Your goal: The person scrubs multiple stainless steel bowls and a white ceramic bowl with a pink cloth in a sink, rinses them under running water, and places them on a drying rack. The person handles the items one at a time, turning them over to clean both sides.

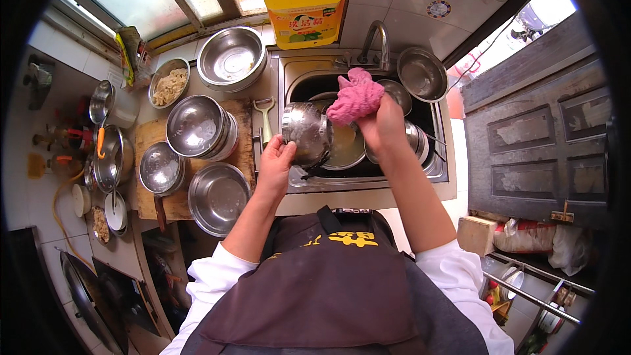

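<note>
My left hand [275, 163] grips the near-left rim of a shiny metal vessel [308, 130], tilted over the left part of the sink [335, 185]. A dark strip, perhaps its handle, shows at its lower edge. Bunched in my right hand [387, 125] is a pink cloth [356, 98], held above the sink beside the vessel's right edge. Below the hands, a metal basin [347, 150] contains cloudy liquid. More metal bowls [416, 140] sit at the sink's right, partly behind my right forearm. The curved faucet [378, 42] rises at the back.
Stacked metal bowls [194, 125] and a basin [219, 199] crowd the wooden cutting board [241, 113] at left. A peeler [266, 118] lies beside the sink. Behind stand a yellow detergent jug [303, 7], a large bowl [231, 59] and a food bowl [169, 84]. Another bowl [422, 75] rests at the back-right corner.
</note>
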Motion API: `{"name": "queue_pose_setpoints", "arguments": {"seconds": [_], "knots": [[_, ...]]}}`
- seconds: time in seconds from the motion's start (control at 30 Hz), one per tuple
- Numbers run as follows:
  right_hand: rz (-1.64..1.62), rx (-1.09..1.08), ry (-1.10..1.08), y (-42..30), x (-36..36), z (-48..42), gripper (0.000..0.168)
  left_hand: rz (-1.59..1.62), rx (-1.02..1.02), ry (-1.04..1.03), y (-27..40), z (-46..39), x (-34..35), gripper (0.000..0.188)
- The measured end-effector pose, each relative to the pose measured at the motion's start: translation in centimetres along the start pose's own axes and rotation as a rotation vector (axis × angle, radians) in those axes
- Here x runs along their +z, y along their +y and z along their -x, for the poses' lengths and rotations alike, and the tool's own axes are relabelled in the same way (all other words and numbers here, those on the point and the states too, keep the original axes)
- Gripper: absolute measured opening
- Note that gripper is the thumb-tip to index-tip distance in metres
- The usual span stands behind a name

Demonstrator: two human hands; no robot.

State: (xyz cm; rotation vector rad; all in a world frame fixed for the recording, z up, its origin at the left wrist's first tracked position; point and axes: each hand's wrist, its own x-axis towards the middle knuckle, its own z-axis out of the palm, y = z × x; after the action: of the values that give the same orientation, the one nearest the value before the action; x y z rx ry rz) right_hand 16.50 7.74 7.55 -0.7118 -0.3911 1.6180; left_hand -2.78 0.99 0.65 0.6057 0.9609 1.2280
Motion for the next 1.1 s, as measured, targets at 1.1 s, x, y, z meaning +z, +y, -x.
{"name": "queue_pose_setpoints", "arguments": {"seconds": [1.1], "knots": [[0.696,0.185,-0.185,-8.2,-0.7,2.2,0.036,-0.096,0.117,0.061,-2.5,1.1,7.9,0.016]]}}
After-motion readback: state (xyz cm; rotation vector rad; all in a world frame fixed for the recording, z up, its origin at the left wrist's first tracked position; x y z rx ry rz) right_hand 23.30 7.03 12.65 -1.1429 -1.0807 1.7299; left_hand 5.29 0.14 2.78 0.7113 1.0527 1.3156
